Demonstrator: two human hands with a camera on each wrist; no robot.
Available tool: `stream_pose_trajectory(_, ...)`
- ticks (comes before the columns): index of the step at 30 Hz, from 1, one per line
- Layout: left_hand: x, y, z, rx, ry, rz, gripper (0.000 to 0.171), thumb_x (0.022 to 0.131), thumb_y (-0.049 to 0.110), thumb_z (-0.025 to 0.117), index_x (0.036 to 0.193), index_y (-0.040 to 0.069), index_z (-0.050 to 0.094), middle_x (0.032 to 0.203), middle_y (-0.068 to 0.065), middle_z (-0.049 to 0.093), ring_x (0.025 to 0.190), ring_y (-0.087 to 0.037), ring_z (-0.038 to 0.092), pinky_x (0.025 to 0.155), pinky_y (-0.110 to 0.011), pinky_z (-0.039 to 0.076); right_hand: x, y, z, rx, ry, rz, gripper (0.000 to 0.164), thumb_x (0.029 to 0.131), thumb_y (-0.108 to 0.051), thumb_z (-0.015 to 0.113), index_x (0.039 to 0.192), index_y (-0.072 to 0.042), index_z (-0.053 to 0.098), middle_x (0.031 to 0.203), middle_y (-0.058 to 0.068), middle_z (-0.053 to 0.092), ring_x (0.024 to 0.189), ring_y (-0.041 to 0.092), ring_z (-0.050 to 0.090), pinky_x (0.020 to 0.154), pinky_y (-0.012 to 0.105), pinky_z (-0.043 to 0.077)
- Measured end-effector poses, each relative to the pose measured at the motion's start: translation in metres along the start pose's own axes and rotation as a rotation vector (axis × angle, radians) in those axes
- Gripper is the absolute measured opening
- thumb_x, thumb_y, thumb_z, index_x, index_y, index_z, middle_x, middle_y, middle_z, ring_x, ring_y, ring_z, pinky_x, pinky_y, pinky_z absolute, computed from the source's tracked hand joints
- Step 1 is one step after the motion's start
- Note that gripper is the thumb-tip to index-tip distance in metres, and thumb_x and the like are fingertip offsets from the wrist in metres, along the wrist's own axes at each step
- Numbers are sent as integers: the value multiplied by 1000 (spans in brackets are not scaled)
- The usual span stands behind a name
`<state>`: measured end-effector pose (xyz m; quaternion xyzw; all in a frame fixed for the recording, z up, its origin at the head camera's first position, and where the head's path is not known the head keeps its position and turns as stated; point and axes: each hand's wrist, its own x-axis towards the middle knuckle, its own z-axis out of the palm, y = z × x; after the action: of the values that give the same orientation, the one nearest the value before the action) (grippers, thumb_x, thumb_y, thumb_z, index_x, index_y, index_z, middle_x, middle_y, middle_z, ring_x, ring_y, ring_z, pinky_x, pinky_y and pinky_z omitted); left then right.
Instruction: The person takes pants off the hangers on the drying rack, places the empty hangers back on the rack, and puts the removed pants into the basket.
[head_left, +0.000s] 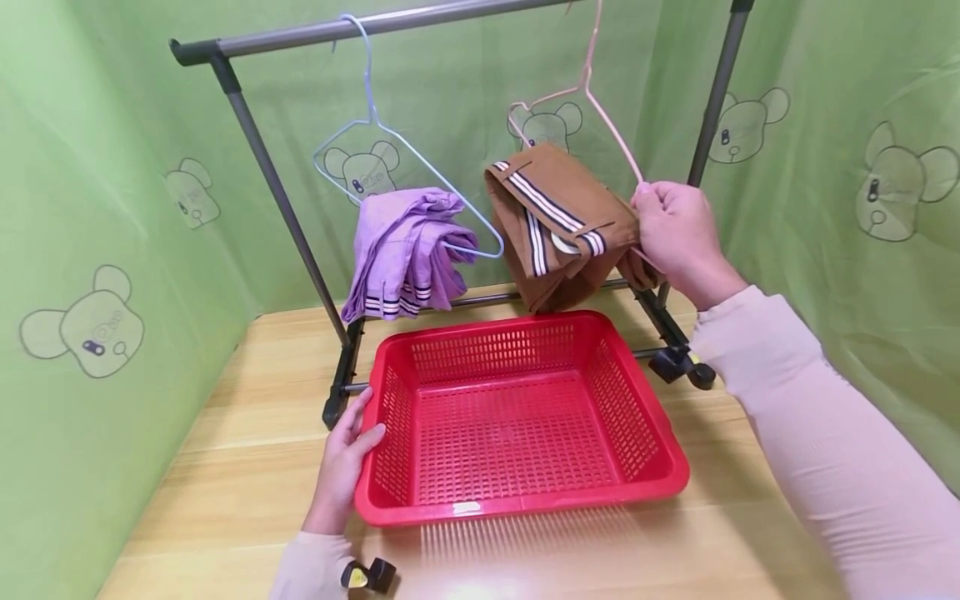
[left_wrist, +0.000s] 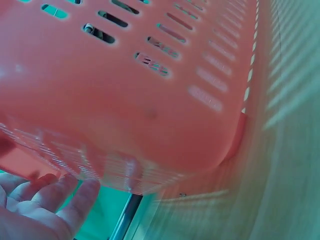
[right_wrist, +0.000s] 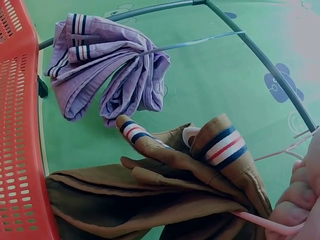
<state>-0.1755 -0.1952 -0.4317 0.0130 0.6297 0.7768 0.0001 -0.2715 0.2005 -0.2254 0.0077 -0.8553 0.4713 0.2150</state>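
A pink hanger [head_left: 611, 125] carries folded brown trousers [head_left: 558, 200] with a striped waistband. My right hand [head_left: 678, 229] grips this hanger at its right corner, beside the trousers; in the right wrist view, the curled fingers [right_wrist: 295, 202] are around the pink wire. At the lower left, my left hand [head_left: 348, 458] holds the side of a red plastic basket [head_left: 517, 506], thumb at the rim and fingers along the outer wall. The left wrist view has those fingers [left_wrist: 80, 205] against the basket wall. Nothing lies in the basket.
A blue hanger [head_left: 420, 154] with folded purple trousers [head_left: 408, 242] hangs to the left on the metal rack's rail [head_left: 420, 18]. Behind the basket are the rack's feet [head_left: 337, 392]. Green curtains [head_left: 112, 208] with bear drawings surround the wooden table [head_left: 225, 467].
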Motion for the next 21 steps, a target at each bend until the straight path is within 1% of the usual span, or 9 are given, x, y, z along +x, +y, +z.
stream_pose_trajectory(5, 0, 1, 1, 2, 21, 15, 58, 97, 0, 50, 151, 9, 30, 140, -26, 44, 107, -27, 62, 88, -40, 53, 0, -2, 2, 32, 0, 1, 41, 104, -35, 39, 91, -4, 63, 60, -3, 48, 68, 16, 48, 65, 30, 39)
stream_pose_trajectory(9, -1, 2, 3, -6, 43, 18, 58, 96, -2, 51, 150, 7, 32, 141, -26, 44, 107, -26, 62, 89, -40, 53, -1, -3, 3, 64, 13, -7, 40, 103, -32, 41, 91, -2, 63, 61, -4, 50, 70, 15, 48, 67, 28, 38)
stream_pose_trajectory(16, -2, 3, 2, 5, 58, 19, 56, 96, -3, 51, 149, 6, 34, 142, -24, 44, 109, -26, 61, 90, -39, 52, -3, -3, 4, 101, 5, 3, 37, 103, -29, 42, 92, -1, 64, 63, -2, 52, 67, 14, 49, 64, 27, 40)
stream_pose_trajectory(21, -2, 4, 0, 24, 58, 20, 55, 96, -3, 52, 148, 5, 35, 141, -25, 46, 110, -28, 61, 89, -40, 53, -6, -4, 5, 110, -4, 4, 37, 103, -28, 42, 91, 0, 62, 61, -2, 51, 64, 14, 50, 62, 26, 41)
